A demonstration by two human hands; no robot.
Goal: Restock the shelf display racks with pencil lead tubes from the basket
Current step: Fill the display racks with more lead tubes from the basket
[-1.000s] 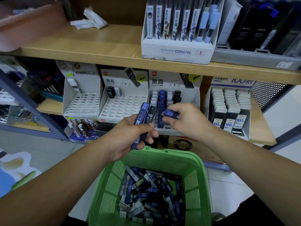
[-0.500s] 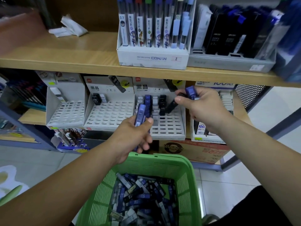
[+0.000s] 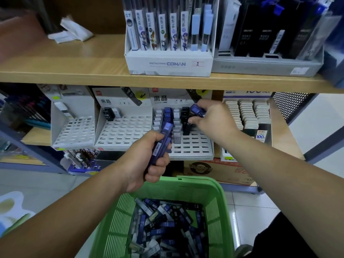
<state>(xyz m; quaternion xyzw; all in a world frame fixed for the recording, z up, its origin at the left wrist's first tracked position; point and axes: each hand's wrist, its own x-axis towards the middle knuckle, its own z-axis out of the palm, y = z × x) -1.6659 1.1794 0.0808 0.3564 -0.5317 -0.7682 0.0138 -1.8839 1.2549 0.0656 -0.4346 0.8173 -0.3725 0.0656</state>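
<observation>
Early days tbh: left grip point(image 3: 143, 161) clutches blue tubes point(image 3: 163, 140), right grip point(image 3: 214, 120) pinches another at the rack point(image 3: 197, 148), most slots bare, basket point(image 3: 221, 194) heaped.

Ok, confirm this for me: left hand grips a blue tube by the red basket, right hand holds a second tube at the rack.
Not quite: the basket is green, not red, as the head view shows. The rest holds: the left hand grips a blue tube by it, and the right hand holds a second tube at the rack.
</observation>
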